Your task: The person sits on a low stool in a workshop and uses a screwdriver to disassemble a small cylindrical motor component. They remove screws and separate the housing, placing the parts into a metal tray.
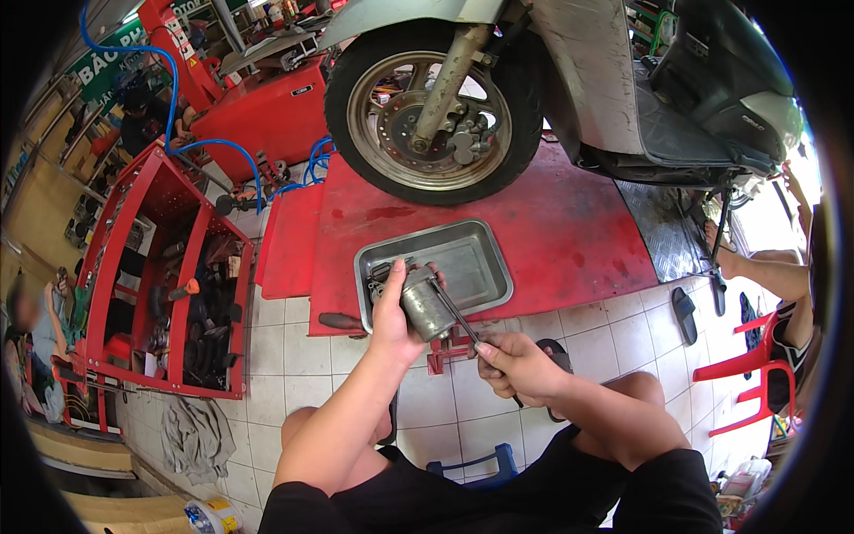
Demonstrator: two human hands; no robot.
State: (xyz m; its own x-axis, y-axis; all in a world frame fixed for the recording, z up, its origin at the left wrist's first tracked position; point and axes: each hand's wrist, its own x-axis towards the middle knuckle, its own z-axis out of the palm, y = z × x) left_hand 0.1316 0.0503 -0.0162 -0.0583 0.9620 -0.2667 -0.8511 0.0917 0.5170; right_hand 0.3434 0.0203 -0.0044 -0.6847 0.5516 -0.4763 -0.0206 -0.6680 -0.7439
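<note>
The wide fisheye view looks down and forward from head height, close above the hands (394,322).

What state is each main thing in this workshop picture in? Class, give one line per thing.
Left hand: fingers closed around the cylinder
Metal cylinder: held, tilted
Right hand: closed on the tool
Slim metal tool: gripped, far end at the cylinder
Metal tray: partly filled, parts at its left end
Scooter: upright, front wheel fitted
Grey cloth: crumpled on the tiles
Black sandal: unworn
</note>
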